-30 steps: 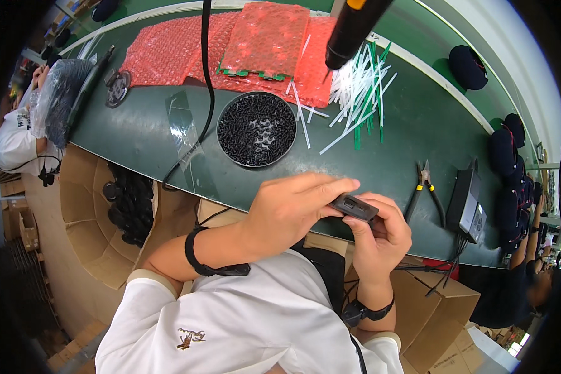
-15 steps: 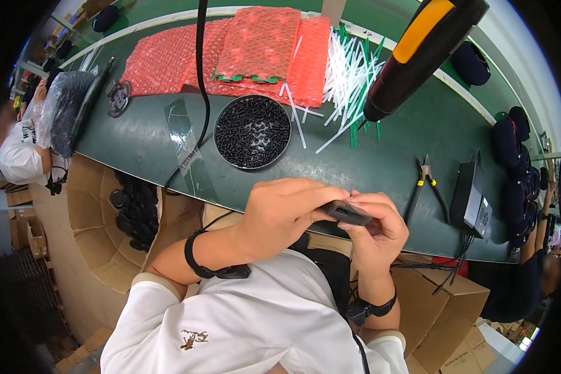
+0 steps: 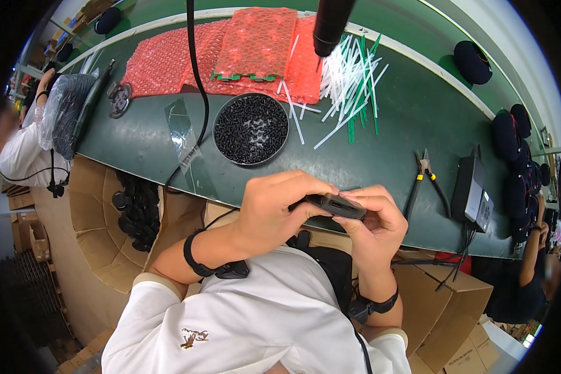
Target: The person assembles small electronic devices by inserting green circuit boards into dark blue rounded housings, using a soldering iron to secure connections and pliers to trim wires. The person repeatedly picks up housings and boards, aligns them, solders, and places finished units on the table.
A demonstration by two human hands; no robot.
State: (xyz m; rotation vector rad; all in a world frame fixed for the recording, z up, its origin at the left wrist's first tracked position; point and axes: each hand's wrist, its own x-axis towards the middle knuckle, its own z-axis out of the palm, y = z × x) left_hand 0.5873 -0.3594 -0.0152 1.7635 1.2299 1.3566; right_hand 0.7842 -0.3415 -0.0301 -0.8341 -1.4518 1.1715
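Just in front of the table edge, both hands grip a small black plastic casing (image 3: 341, 206) with an oblong slot in its end. My left hand (image 3: 280, 209) pinches it from one side, and the fingers of my right hand (image 3: 375, 218) close on the other end. Its far side is hidden behind the fingers. Beyond the hands, black screws (image 3: 234, 128) fill a round metal dish (image 3: 215, 142). A black screwdriver-like tool (image 3: 331, 28) hangs tip down over the far part of the table, partly cut off by the frame.
Red bubble wrap (image 3: 162, 59) and white and green strips (image 3: 349, 75) cover the far side of the green table (image 3: 380, 156). Pliers (image 3: 425, 177) and a black box with cables (image 3: 470, 193) lie right. A carton of black parts (image 3: 100, 218) stands left; co-workers sit at both sides.
The hanging tool has swung left and away from me. The casing has tilted slightly in my fingers, while both hands stay in nearly the same place.
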